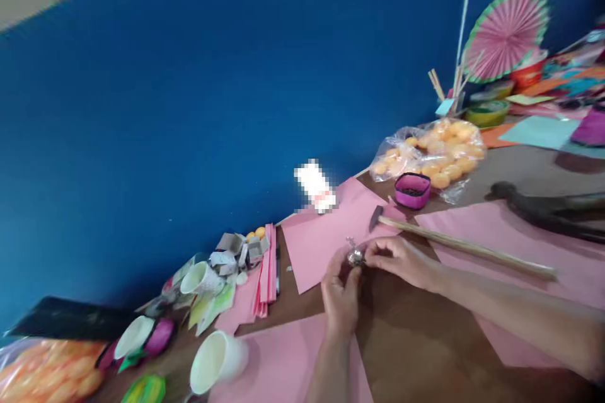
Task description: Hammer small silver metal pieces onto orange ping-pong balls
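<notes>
My left hand point(341, 293) is closed around a small, shiny silver round piece point(355, 257), holding it between thumb and fingers above the brown table. From the other side my right hand point(397, 258) meets it with thumb and fingertips pinched together at its edge. A thin bit sticks up from the top of the silver piece; its exact kind is too small to make out. Behind both hands lies a pink sheet point(312, 242). A hammer point(454, 242) with a long wooden handle rests just beyond my right forearm.
A purple bowl point(413, 192) with small dark bits stands by a plastic bag of orange balls point(444, 151). At right lies a dark curved tool point(543, 204). White cups point(220, 359), folded pink strips point(268, 264) and small boxes point(231, 252) crowd the left. A blue wall point(212, 88) rises behind.
</notes>
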{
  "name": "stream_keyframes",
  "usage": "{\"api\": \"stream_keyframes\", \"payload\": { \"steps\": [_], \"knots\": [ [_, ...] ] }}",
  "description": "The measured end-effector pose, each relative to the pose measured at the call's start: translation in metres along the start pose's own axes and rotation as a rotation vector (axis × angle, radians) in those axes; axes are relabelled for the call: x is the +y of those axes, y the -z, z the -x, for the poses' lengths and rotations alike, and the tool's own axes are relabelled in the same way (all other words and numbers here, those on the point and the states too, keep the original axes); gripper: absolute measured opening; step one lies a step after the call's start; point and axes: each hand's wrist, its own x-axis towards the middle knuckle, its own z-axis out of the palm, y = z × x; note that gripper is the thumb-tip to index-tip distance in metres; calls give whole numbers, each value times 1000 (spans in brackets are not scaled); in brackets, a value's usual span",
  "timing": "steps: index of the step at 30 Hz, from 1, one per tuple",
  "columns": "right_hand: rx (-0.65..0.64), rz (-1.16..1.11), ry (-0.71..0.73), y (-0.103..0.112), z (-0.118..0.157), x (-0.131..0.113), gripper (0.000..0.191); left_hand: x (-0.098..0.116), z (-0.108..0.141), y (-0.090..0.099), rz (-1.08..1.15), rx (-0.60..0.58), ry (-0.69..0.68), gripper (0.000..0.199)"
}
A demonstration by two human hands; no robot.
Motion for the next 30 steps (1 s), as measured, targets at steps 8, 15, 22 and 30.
{"api": "stream_keyframes", "payload": {
  "steps": [8,15,22,30],
  "knots": [
    [32,-11,-17,-2,1,5,14,-3,0,-1,130,-14,29,38],
    [28,-9,-55,-1,1,6,13,0,1,-1,123,-28,25,38],
    [34,18,-45,-1,1,11,14,1,1,-3,40,-11,17,38],
    [58,57,-17,-4,-1,17,16,2,1,-4,-16,-8,-13,37]
  ]
}}
